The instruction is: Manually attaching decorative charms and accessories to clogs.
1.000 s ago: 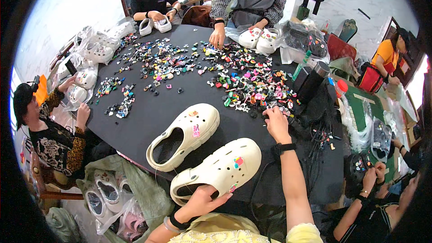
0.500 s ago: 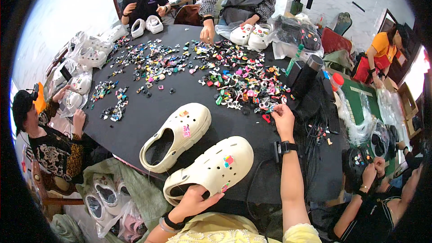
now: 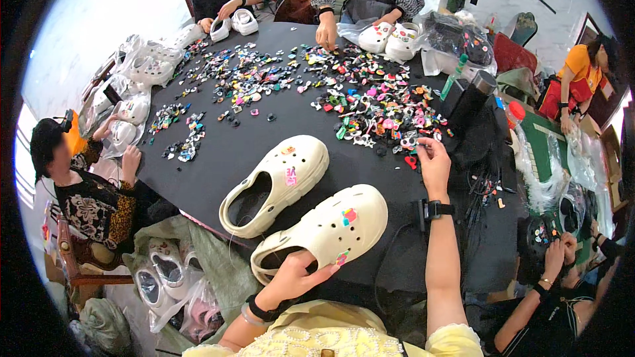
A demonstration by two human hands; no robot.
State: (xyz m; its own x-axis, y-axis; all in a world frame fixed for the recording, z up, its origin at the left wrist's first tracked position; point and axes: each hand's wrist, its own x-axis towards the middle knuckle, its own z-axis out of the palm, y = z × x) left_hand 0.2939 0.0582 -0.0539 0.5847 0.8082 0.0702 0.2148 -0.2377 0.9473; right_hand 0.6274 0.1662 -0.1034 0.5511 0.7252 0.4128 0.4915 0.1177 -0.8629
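Note:
My left hand point(image 3: 301, 281) is closed on a cream clog point(image 3: 354, 225), with the fingers in its foot opening and the thumb on its side. That clog is tilted above the table's near edge and carries colourful charms on its upper. Its mate, another cream clog point(image 3: 291, 168), rests on the black table just left of it, with a pink charm and a small orange one fitted. My right hand point(image 3: 435, 162) reaches to the near edge of a heap of mixed shoe charms point(image 3: 380, 109). Thumb and forefinger pinch a small charm there; its shape is mostly hidden.
Bagged white clogs point(image 3: 149, 69) line the table's left edge, where a person sits. Two people work at the far side with white clogs point(image 3: 390, 39). A dark bottle point(image 3: 473, 96) and black cables point(image 3: 479, 165) lie to the right. Below left is a green sack point(image 3: 218, 258).
The whole view has shifted, so the scene sits farther right and slightly higher. The far-left person's hands have come down to the white clogs. My hands keep their places on the clog and charms.

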